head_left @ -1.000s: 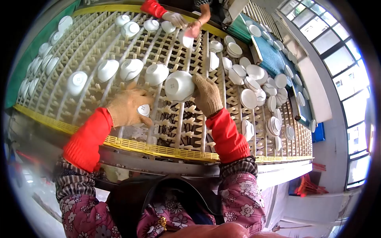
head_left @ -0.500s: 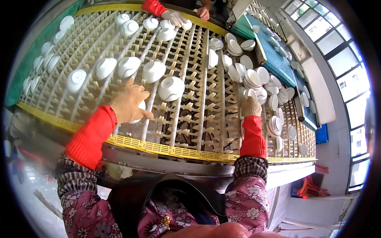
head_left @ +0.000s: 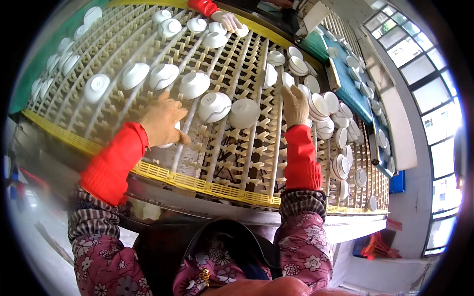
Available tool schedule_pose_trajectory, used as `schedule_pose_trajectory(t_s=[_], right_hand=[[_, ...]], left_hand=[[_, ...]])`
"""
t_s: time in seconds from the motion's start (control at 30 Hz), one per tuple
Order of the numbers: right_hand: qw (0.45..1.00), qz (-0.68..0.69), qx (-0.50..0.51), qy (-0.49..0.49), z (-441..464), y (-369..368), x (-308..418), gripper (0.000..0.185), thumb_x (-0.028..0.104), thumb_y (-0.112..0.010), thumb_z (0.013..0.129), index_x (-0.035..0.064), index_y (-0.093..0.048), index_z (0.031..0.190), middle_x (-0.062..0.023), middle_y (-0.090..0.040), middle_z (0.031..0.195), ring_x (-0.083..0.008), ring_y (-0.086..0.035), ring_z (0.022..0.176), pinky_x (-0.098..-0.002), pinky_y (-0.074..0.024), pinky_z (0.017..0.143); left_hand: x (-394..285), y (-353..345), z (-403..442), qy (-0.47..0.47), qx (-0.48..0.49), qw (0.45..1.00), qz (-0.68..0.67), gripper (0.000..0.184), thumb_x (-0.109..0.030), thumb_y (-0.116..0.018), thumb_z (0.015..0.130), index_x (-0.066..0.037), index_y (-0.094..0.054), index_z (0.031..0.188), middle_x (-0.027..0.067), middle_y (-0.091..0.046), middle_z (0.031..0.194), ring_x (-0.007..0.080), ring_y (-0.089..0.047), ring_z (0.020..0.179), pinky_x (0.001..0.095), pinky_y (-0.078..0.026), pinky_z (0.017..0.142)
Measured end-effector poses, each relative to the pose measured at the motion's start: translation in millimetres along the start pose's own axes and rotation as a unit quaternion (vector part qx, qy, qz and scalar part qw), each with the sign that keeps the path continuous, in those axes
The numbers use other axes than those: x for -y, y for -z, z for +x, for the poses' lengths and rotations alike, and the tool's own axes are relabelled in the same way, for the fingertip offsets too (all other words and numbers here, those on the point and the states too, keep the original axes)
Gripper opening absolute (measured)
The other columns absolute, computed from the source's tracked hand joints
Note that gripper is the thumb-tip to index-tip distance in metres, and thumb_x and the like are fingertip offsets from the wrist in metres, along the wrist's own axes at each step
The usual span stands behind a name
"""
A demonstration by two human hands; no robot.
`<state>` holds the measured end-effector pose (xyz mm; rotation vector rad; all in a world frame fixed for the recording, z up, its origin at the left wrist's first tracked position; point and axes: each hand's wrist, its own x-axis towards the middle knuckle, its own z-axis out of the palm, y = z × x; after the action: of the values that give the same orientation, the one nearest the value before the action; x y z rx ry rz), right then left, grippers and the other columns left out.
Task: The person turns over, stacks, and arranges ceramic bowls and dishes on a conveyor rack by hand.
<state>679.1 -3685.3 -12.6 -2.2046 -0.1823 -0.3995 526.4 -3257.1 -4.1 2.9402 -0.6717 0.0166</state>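
My left hand (head_left: 165, 118), in a tan glove, curls over a white bowl (head_left: 167, 145) near the front of the slatted rack (head_left: 232, 163). The thumb and fingers sit around that bowl, which the hand mostly hides. My right hand (head_left: 296, 104), also gloved, is farther right beside the stacked bowls. Its fingers point up and away, close to a small white bowl (head_left: 288, 79), and I see nothing held in them. Between my hands an upside-down bowl (head_left: 244, 113) rests on the pegs, next to another upturned bowl (head_left: 215, 107).
Across the rack, a co-worker's gloved hand (head_left: 228, 21) touches a bowl (head_left: 242, 30). Many bowls crowd the right side, including a stack (head_left: 340, 166). A blue belt (head_left: 348, 89) carries more bowls beyond. A yellow edge strip (head_left: 197, 183) runs along the front.
My right hand has shifted left and away from me along the piled bowls. An upside-down bowl now stands between my hands where bare pegs showed. My left hand stays over its bowl.
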Motion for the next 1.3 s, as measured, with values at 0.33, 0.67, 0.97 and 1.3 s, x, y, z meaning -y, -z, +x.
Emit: schedule_pose_trajectory(t_s=[0.33,0.67,0.97,1.3], right_hand=[[0.971,-0.225,0.058,-0.061,82.3,-81.8,22.5,0.1,0.055,-0.087,0.09,-0.0088,-0.057,0.16,-0.0325,-0.069,0.151,-0.0458,-0.065,0.145,-0.0494,-0.0531,0.123],[0.977,0.006,-0.147,0.152,101.5,-83.6,37.0,0.057,-0.006,-0.058,0.102,-0.0011,-0.064,0.158,-0.0258,-0.074,0.151,-0.0394,-0.075,0.136,-0.0424,-0.0614,0.115],[0.932,-0.31,-0.026,0.185,43.0,-64.9,73.7,0.075,0.051,-0.095,0.086,0.0131,-0.073,0.147,-0.0188,-0.071,0.149,-0.0402,-0.075,0.129,-0.0527,-0.0623,0.106],[0.976,-0.209,0.003,0.065,21.4,16.9,-70.7,0.048,0.047,-0.075,0.1,0.004,-0.083,0.119,-0.0244,-0.081,0.12,-0.0473,-0.076,0.11,-0.052,-0.0589,0.098]], left_hand=[[-14.3,1.8,6.1,0.037,-0.005,0.999,0.0,0.062,-0.061,-0.099,0.076,-0.006,-0.081,0.097,0.0104,-0.077,0.103,0.0362,-0.069,0.118,0.0461,-0.054,0.11],[-15.7,-5.3,7.7,0.089,-0.016,0.995,0.037,0.048,-0.053,-0.092,0.089,-0.006,-0.084,0.098,0.0109,-0.08,0.105,0.0369,-0.071,0.117,0.0453,-0.054,0.11],[-11.5,-8.5,6.5,0.094,-0.027,0.994,0.05,0.051,-0.055,-0.09,0.091,-0.005,-0.086,0.101,0.0119,-0.08,0.106,0.0384,-0.07,0.12,0.0478,-0.058,0.106],[-25.9,1.3,15.2,0.165,0.031,0.985,0.028,0.051,-0.056,-0.089,0.094,-0.006,-0.088,0.104,0.0108,-0.083,0.107,0.0373,-0.073,0.117,0.0469,-0.059,0.105]])
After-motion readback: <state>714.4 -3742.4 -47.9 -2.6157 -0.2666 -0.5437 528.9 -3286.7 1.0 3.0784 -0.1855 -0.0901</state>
